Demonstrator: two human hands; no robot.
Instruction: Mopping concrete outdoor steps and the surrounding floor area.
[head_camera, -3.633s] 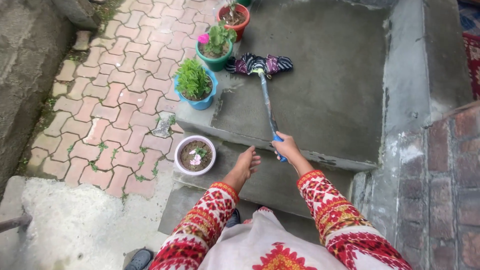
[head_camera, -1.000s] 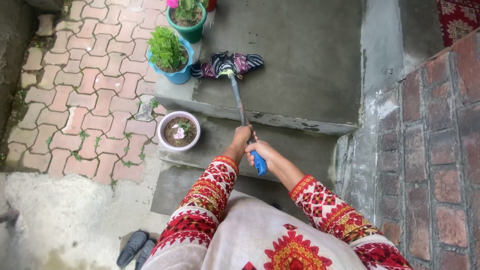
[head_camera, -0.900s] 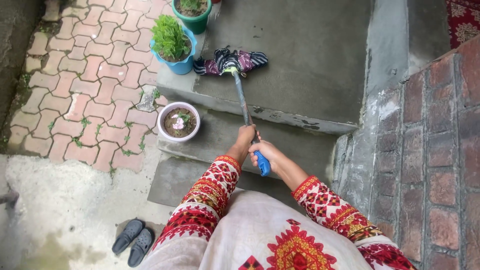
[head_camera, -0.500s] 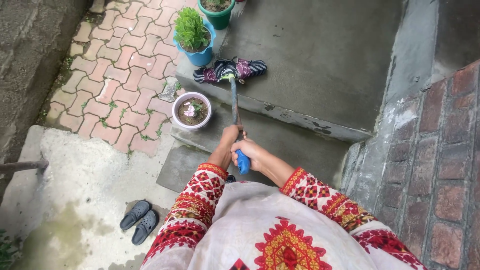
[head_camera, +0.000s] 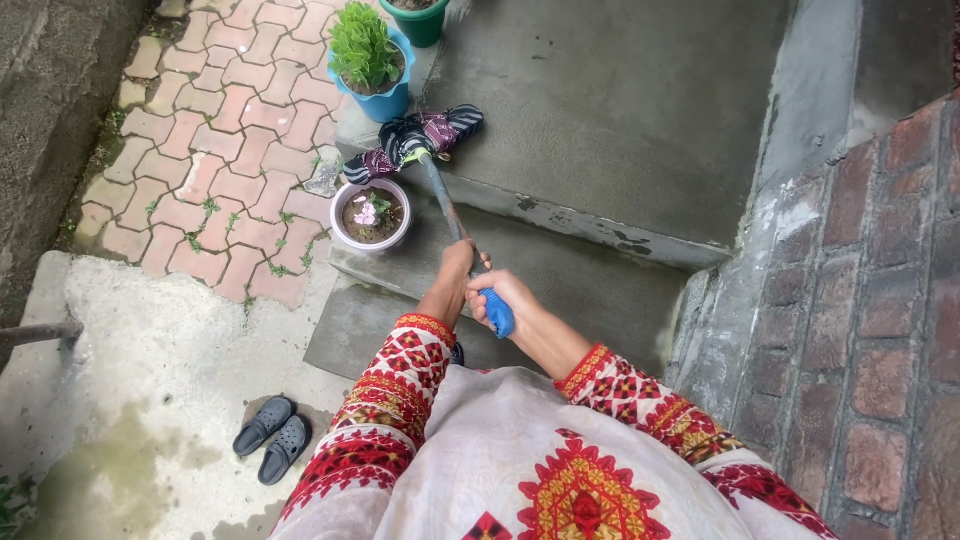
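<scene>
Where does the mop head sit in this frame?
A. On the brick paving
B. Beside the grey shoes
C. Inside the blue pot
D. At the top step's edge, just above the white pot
D: the mop head lies at the corner of the top step, just above the white pot, with both hands on the handle.

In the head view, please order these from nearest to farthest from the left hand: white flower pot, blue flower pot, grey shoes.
From the left hand:
1. White flower pot, on the lower step, to its left.
2. Blue flower pot, far up, at the top step's corner.
3. Grey shoes, below left, on the ground.

Pots (head_camera: 372, 215) crowd the mop head's (head_camera: 412, 140) left — bare concrete landing (head_camera: 620, 110) right.
</scene>
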